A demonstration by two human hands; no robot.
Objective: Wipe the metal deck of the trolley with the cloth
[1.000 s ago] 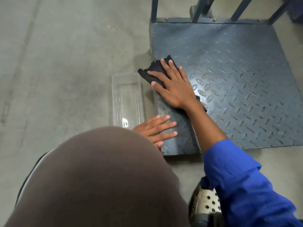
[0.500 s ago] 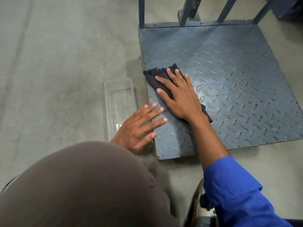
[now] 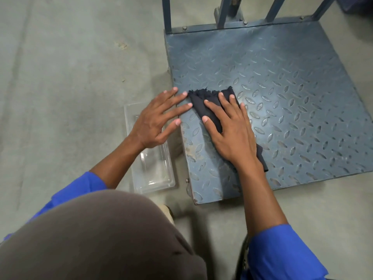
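Note:
The trolley's blue-grey chequer-plate deck [image 3: 282, 81] lies low on the concrete floor. A black cloth [image 3: 203, 102] is spread on the deck near its left edge. My right hand [image 3: 230, 132] lies flat on the cloth with straight fingers, pressing it down; part of the cloth shows behind my wrist. My left hand [image 3: 159, 118] is spread flat with its fingertips on the deck's left edge, just left of the cloth and not holding anything.
A clear plastic tray [image 3: 153, 170] sits on the floor against the deck's left side, under my left wrist. The trolley's upright handle bars [image 3: 224, 11] rise at the deck's far edge. My knee in brown trousers fills the lower left.
My left hand has moved forward from the deck's near corner up to its left edge beside the cloth. My right hand with the cloth has shifted slightly right and farther onto the deck.

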